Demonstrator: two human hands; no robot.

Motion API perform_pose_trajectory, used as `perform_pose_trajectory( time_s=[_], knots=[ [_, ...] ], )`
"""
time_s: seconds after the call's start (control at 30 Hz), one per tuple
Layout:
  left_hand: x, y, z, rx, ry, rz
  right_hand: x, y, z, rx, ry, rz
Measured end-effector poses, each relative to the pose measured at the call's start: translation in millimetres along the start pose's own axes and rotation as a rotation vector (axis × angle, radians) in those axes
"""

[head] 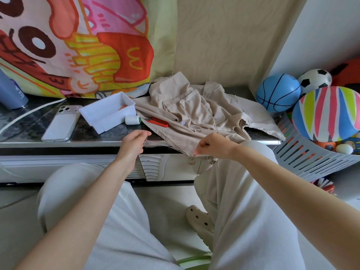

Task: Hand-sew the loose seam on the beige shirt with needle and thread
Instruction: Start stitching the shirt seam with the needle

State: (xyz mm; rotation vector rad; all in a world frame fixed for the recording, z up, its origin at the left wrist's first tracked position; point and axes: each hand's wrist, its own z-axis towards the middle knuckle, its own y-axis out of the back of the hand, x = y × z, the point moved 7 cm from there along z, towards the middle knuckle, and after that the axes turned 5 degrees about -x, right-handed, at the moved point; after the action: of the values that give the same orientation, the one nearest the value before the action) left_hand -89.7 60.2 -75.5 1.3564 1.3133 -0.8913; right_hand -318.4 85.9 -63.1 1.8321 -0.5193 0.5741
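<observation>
table front edge [116,135] open, tray [109,112], thread spool [133,120], scissors [160,122] blocking behind

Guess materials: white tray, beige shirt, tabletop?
White tray: likely plastic, matte, thin moulded walls.
Beige shirt: woven cloth, soft creases, frayed edge.
Tabletop: dark, glossy, veined like stone or laminate; cannot tell which.

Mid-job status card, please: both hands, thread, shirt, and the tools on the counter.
left hand: pinches the thread, drawn out to the left
right hand: pinches the beige shirt at its overhanging edge
needle: too small to tell
beige shirt: crumpled on the counter, one edge over the front
red snips: lying on the shirt's left part
white spool: on its side beside the white tray
</observation>
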Motion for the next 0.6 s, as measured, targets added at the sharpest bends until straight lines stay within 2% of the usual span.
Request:
perform_pose_trajectory(
  time_s=[0.1, 0.2, 0.33, 0.43, 0.5, 0.6],
  knots=[
    [4.2, -9.9, -2.2, 0.061, -0.043, 0.357, 2.2, 1.1, -1.7, 0.02, 0.006, 0.063],
    [5.3, -23.8, -9.7, 0.119, -0.094, 0.511, 3.7, 3.4, -2.8, 0.007, -0.007, 0.101],
    [-13.5, -28.6, -18.6, -0.017, -0.288, 0.521, 4.4, 5.6, -2.3, -0.031, -0.025, 0.09],
    [-20.6, -47.4, -30.0, 0.111, -0.347, 0.539, 3.9, 8.1, -1.3, -0.057, -0.032, 0.093],
    [-20.2, -59.1, -37.2, 0.209, -0.336, 0.575, 4.2, 7.9, -0.4, -0.065, -0.022, 0.096],
    [-19.2, -64.4, -41.2, 0.278, -0.311, 0.502, 6.6, 7.0, -0.9, -0.064, -0.009, 0.112]
  ],
)
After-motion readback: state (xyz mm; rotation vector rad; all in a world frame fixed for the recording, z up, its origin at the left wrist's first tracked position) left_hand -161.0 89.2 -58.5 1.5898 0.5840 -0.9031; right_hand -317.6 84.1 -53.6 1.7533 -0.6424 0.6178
